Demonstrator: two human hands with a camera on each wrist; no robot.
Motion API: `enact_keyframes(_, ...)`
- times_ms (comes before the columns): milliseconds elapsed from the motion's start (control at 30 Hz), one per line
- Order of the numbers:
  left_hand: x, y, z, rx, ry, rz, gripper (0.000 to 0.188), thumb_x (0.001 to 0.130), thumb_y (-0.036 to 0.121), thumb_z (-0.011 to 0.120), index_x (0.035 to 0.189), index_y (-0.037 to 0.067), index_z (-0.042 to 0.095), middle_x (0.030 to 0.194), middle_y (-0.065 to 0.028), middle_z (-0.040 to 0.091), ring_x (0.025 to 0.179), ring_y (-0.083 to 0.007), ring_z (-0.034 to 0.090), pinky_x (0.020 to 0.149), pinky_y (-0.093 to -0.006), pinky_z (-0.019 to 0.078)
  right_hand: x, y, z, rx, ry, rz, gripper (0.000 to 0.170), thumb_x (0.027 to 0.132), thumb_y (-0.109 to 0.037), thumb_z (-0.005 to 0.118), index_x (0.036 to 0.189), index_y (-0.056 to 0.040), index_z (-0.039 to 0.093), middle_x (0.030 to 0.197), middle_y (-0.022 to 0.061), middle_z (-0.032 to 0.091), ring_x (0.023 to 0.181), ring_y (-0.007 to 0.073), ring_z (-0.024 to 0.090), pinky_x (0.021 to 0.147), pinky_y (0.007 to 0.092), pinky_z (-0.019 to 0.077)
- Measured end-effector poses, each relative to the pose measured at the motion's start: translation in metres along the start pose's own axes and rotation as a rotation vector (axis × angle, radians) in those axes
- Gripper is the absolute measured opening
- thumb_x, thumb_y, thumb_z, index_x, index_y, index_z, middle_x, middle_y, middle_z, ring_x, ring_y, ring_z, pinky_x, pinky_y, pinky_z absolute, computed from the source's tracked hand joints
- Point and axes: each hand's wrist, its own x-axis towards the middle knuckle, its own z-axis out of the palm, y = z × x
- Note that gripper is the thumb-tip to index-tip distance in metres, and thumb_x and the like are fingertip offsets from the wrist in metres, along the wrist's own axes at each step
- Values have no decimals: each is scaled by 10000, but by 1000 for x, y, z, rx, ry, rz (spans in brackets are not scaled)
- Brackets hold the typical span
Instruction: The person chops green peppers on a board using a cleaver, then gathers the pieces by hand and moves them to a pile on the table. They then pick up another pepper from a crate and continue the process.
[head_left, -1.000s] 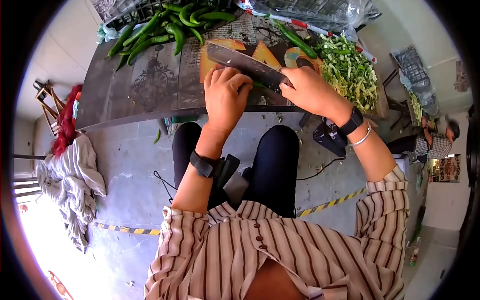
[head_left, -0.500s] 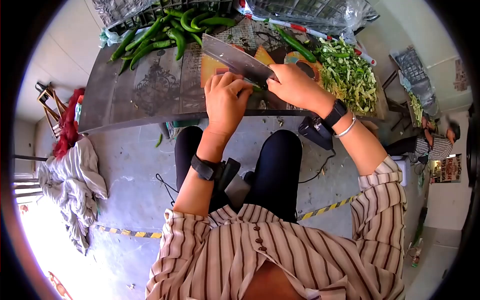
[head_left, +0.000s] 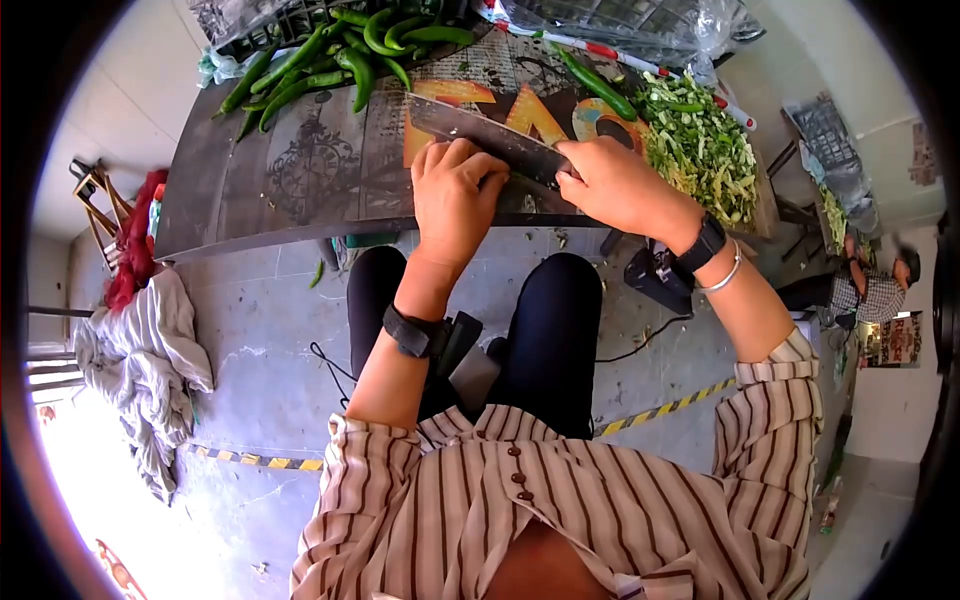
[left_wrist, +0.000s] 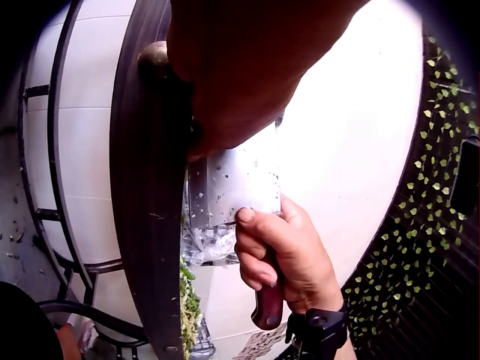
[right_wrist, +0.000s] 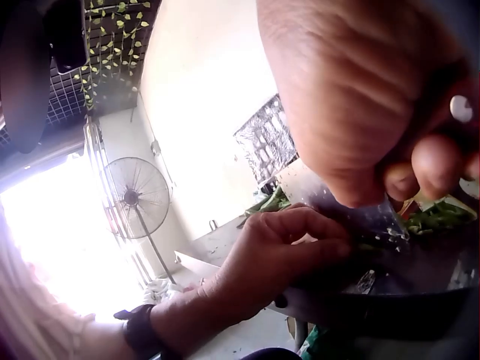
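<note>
My right hand [head_left: 625, 190] grips the handle of a cleaver [head_left: 470, 128], whose wide blade is flecked with green bits. In the left wrist view the dark red handle [left_wrist: 268, 309] shows below the fingers. My left hand [head_left: 455, 195] is bent close against the blade near the table's front edge, pinching a green pepper that is mostly hidden by the hand and the blade. In the right wrist view the left thumb and fingers [right_wrist: 296, 240] come together beside the blade. Chopped green pepper [head_left: 700, 150] lies heaped on the right of the table.
Whole green peppers [head_left: 340, 60] are piled at the back left of the dark table [head_left: 230, 190], and a single long pepper [head_left: 595, 85] lies near the heap. A plastic-wrapped crate [head_left: 620, 30] stands behind. Another person [head_left: 870, 285] is at the far right.
Half a second ago the right hand and cleaver were further left, with the blade lifted and turned. Now they are back to the right and lower. The left hand has barely moved.
</note>
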Motion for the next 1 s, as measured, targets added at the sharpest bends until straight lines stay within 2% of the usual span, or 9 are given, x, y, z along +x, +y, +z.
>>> enact_keyframes(267,-4,0,-2,-69,63,-27,61,726,101,741,780,121,724,789,-17,597,866,-256,561,857,-388,415,7,4,-1,-88,-91,-32,198,855,-103,535,915,75,596,795,292,629,797,456,628,732,517,497)
enact_keyframes(400,-4,-1,-3,-78,51,-60,47,727,105,741,768,115,722,788,-15,602,854,-257,563,858,-388,415,10,6,-3,-68,-65,-48,203,854,-96,528,922,82,597,787,292,623,779,453,624,723,507,491)
enact_keyframes(533,-3,-4,-2,-73,42,-41,39,724,105,741,757,114,722,781,-15,605,846,-259,563,860,-386,413,13,9,4,16,-67,-58,213,861,-126,575,866,87,558,689,255,577,657,405,577,652,454,459)
enact_keyframes(600,-3,-3,-1,-60,28,-29,40,723,104,741,758,114,723,777,-16,605,845,-258,564,862,-386,412,15,10,14,35,24,-44,214,841,-112,551,894,95,575,767,292,610,760,448,616,705,487,484)
enact_keyframes(667,-3,-4,-3,-61,26,-37,38,724,102,740,755,115,723,779,-16,614,846,-256,566,870,-388,410,25,12,16,39,-20,-43,206,841,-119,555,881,83,563,767,287,609,761,456,607,697,488,482)
enact_keyframes(733,-4,-4,-3,-64,31,-29,37,724,102,739,754,114,722,785,-14,619,846,-256,567,871,-389,410,31,19,22,57,71,-154,210,861,-134,585,852,74,555,639,226,559,566,362,534,589,431,440)
enact_keyframes(900,-3,-6,2,-88,87,9,36,721,100,738,750,111,719,804,-14,635,850,-259,568,870,-387,410,23,20,15,32,113,-125,219,863,-155,589,830,58,550,638,210,557,569,339,540,588,418,438)
enact_keyframes(967,-4,-7,0,-96,55,-11,39,721,104,739,754,111,720,798,-14,629,854,-260,568,867,-384,409,13,4,5,93,73,-45,192,842,-122,558,811,65,531,694,264,576,660,438,577,624,485,450)
enact_keyframes(1000,-5,-6,-1,-96,47,-13,39,721,104,739,754,111,720,798,-14,629,854,-260,568,867,-384,409,10,4,7,99,71,-40,192,842,-122,558,811,65,531,694,264,576,660,438,577,624,485,450)
